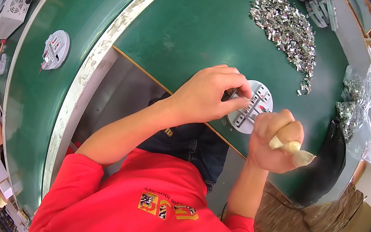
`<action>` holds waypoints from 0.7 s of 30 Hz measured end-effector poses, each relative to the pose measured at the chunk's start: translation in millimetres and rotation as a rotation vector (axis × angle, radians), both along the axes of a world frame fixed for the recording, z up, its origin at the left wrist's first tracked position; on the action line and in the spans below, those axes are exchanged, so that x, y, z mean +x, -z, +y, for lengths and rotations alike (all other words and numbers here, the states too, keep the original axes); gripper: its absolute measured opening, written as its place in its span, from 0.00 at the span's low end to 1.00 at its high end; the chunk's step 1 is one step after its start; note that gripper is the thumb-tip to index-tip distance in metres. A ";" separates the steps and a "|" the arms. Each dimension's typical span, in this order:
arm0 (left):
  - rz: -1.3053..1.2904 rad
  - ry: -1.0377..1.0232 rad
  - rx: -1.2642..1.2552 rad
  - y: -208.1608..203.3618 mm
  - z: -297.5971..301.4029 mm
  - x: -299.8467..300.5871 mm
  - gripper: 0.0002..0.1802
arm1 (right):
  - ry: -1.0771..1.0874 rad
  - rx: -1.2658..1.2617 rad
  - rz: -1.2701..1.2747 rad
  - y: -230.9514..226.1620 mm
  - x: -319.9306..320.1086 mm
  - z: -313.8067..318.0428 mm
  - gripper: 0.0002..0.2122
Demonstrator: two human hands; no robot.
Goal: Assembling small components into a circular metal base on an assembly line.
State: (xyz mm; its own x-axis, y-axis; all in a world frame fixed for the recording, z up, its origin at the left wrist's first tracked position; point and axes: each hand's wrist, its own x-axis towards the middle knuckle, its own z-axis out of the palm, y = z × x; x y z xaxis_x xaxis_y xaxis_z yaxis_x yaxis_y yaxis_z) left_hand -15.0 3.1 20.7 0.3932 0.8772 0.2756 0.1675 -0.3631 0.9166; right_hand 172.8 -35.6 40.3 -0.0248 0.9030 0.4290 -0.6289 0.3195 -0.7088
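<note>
A round pale plastic disc point(244, 120) with dark slots, small metal parts and a red spot lies at the near edge of the green table. My left hand point(210, 93) reaches over its left side, thumb and forefinger bent together above the slots. Whatever is between those fingertips is too small to make out. At the disc's right side, my right hand point(273, 142) is closed, its fingers curled in. Pale finger cots cover some of its fingers. Its palm side is hidden, so anything in its grip does not show.
A heap of small shiny metal pieces point(285, 28) lies on the far table. Clear bags of metal parts point(351, 111) and a black bag point(322, 171) are at the right. Another round disc point(55, 50) sits on the green belt beyond a white rail point(88, 71). People work far left.
</note>
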 end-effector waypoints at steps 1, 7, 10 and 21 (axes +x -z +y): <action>-0.006 0.007 0.002 -0.1 0.8 1.3 0.08 | 0.009 0.036 -0.026 5.3 2.0 1.3 0.30; 0.022 0.016 -0.008 2.9 5.2 -2.0 0.07 | 0.014 0.094 -0.164 12.2 -5.1 6.6 0.31; 0.010 0.023 0.025 5.9 4.4 -7.9 0.07 | 0.048 0.104 -0.228 13.2 -12.4 6.9 0.32; 0.088 0.001 0.038 -5.1 -7.5 -50.4 0.07 | 0.088 0.057 -0.374 7.5 -62.5 5.5 0.31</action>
State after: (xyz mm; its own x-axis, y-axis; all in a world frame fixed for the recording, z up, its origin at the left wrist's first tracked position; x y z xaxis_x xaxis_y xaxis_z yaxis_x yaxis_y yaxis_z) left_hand -65.4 -4.4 25.8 0.4185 0.8661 0.2733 0.2467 -0.3980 0.8836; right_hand 110.3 -30.1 32.8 -0.1128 0.8834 0.4548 -0.2993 0.4062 -0.8634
